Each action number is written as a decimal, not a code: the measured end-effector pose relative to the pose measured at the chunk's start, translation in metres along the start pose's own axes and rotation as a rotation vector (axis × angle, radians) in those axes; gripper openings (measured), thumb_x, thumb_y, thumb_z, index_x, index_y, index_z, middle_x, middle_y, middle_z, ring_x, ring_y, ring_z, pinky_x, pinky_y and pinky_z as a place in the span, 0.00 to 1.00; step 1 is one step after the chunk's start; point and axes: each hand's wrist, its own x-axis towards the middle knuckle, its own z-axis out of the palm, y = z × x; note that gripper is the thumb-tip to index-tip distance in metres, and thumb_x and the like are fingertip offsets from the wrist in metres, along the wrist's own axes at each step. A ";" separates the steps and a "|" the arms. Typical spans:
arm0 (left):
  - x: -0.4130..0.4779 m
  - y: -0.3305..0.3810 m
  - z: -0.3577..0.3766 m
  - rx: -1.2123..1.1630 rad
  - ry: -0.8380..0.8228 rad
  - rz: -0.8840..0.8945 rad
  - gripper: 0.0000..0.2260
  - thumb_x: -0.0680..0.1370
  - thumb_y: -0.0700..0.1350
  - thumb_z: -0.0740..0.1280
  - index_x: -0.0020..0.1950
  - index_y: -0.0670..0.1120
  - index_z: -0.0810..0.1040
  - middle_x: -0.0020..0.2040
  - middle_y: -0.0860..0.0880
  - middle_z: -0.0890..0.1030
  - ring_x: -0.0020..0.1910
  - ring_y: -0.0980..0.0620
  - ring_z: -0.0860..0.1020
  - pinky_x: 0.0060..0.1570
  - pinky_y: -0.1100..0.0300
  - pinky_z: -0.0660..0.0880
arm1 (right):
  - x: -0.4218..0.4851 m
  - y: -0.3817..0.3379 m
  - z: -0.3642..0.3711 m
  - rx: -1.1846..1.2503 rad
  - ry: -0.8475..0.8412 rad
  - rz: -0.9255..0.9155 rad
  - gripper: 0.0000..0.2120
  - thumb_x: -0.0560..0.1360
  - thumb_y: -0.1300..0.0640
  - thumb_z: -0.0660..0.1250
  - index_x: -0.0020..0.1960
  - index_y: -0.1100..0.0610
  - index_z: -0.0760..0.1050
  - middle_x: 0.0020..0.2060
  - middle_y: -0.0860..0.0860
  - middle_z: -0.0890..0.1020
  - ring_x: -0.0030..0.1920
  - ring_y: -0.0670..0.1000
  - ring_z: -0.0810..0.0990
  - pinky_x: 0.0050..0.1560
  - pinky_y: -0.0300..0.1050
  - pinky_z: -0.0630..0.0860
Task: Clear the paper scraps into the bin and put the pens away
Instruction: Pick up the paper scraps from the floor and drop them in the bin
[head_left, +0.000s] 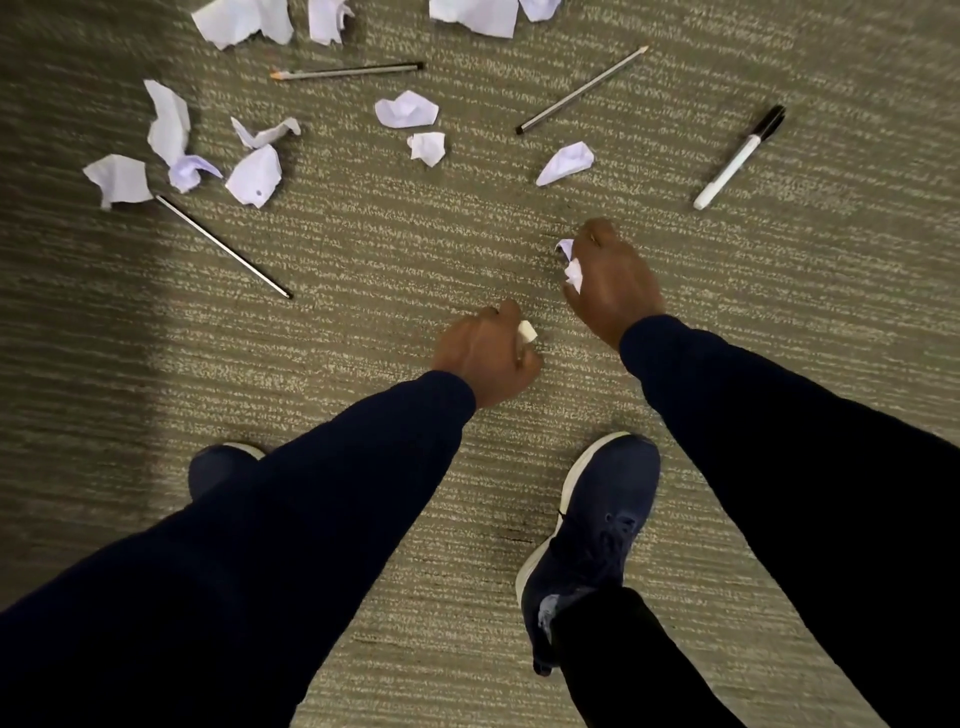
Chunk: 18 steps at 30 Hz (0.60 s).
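Already your two fists are loaded, so watch your footing first: your dark blue laced trainer (592, 530) is planted just behind them on the ribbed grey-green carpet (363, 249).

Your left hand (485, 358) is closed round a small white scrap (527, 331) that pokes out by the thumb. Your right hand (613, 283) is clenched on crumpled white paper (571, 265), which bulges from the fingers. Reach for more with either fist and I judge a piece may slip back out.

Further off, the pointed white paper wad (566, 162) lies near your right hand. The white marker with a black cap (737, 158) and the slim grey pencils (582, 91) would likely roll if brushed. No bin is in view, so a long carry risks a trail of dropped scraps.
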 end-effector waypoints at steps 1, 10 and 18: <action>0.002 0.000 0.004 -0.002 -0.018 -0.004 0.15 0.75 0.55 0.66 0.54 0.45 0.72 0.38 0.51 0.75 0.32 0.51 0.74 0.31 0.61 0.66 | 0.002 0.000 0.001 -0.017 -0.004 -0.012 0.15 0.76 0.62 0.70 0.61 0.64 0.75 0.62 0.60 0.74 0.45 0.62 0.80 0.41 0.50 0.75; 0.005 -0.014 0.008 -0.153 -0.151 -0.105 0.15 0.78 0.39 0.67 0.62 0.43 0.66 0.42 0.46 0.79 0.36 0.45 0.78 0.28 0.58 0.67 | 0.006 0.003 0.003 0.104 0.049 0.111 0.11 0.75 0.64 0.67 0.56 0.62 0.72 0.49 0.59 0.80 0.42 0.61 0.77 0.37 0.47 0.66; -0.034 0.008 -0.058 -0.547 -0.061 -0.391 0.09 0.79 0.41 0.66 0.55 0.37 0.74 0.43 0.42 0.79 0.37 0.46 0.75 0.35 0.53 0.74 | -0.030 -0.063 -0.034 0.736 -0.039 0.468 0.16 0.72 0.60 0.68 0.59 0.55 0.71 0.43 0.50 0.79 0.42 0.57 0.82 0.39 0.51 0.80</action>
